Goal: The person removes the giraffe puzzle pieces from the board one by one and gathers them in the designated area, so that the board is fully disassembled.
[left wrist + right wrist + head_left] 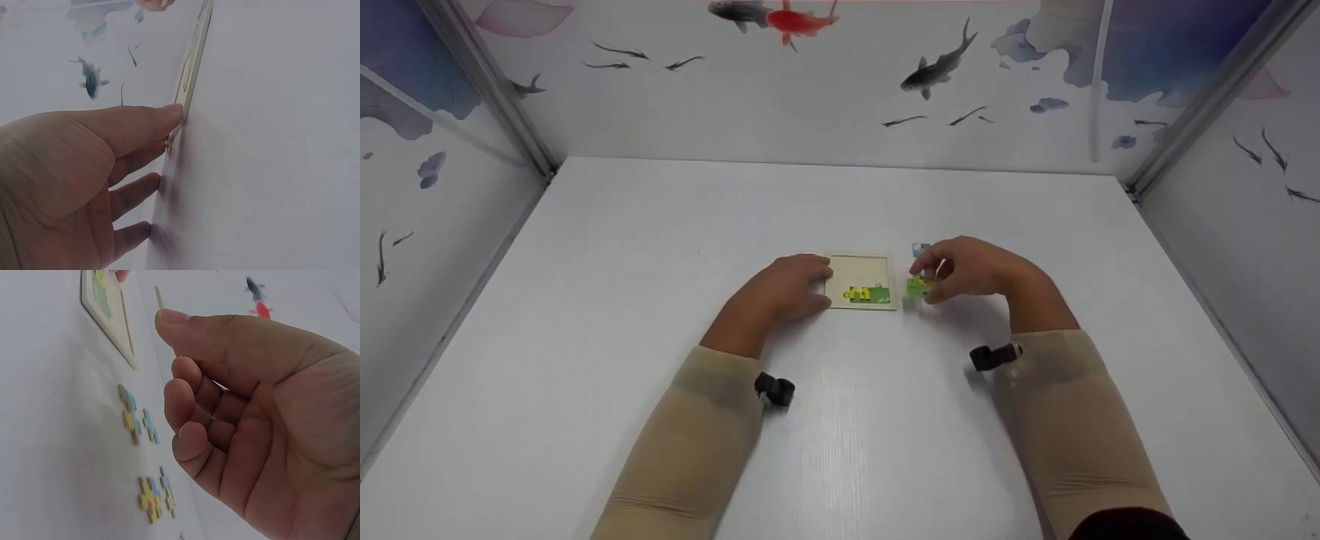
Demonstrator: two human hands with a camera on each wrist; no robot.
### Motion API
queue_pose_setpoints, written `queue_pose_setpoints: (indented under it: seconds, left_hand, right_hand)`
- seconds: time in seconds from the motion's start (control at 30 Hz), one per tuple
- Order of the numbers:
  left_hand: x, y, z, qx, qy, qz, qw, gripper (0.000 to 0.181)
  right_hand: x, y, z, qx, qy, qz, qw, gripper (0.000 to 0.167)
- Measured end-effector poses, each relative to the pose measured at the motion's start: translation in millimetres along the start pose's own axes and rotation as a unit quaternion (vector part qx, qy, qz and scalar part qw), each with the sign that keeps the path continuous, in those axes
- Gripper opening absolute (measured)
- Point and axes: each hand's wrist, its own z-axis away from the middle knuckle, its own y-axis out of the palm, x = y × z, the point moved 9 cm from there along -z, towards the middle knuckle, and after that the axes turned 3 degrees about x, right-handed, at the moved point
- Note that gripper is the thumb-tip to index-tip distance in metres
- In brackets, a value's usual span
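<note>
A square wooden puzzle tray (861, 307) lies flat, with joined green and yellow pieces (870, 294) along its near right side. My left hand (791, 289) grips the tray's left edge, thumb at the near corner; the left wrist view shows that thumb (143, 126) against the tray's rim (194, 79). Just right of the tray, my right hand (971, 268) pinches a green and yellow piece (917, 286). Seen from the right wrist, this piece (159, 297) is edge-on above the thumb tip, its lower part hidden by the right hand (253, 399).
Several loose puzzle pieces lie on the table under the right hand, among them a green and yellow one (129, 413) and a yellow and blue one (150, 499). A blue piece (920, 249) shows beyond the fingers. Printed wall panels (825, 97) stand around the white table (855, 420).
</note>
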Motion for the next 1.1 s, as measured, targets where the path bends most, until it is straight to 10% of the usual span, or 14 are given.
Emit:
queue_pose_setpoints:
  seconds: [0.4,1.1]
  left_hand:
    - [3.0,-0.8,2.0,-0.008,-0.002,0.021,0.9997,0.057]
    - [0.8,-1.2,1.8,-0.003,0.003,0.005,1.0,0.058]
  right_hand:
    - [-28,8,4.6,0.039,0.064,0.002,0.9972,0.036]
    - [-8,10,2.6,0.031,0.041,0.039,0.9979,0.038]
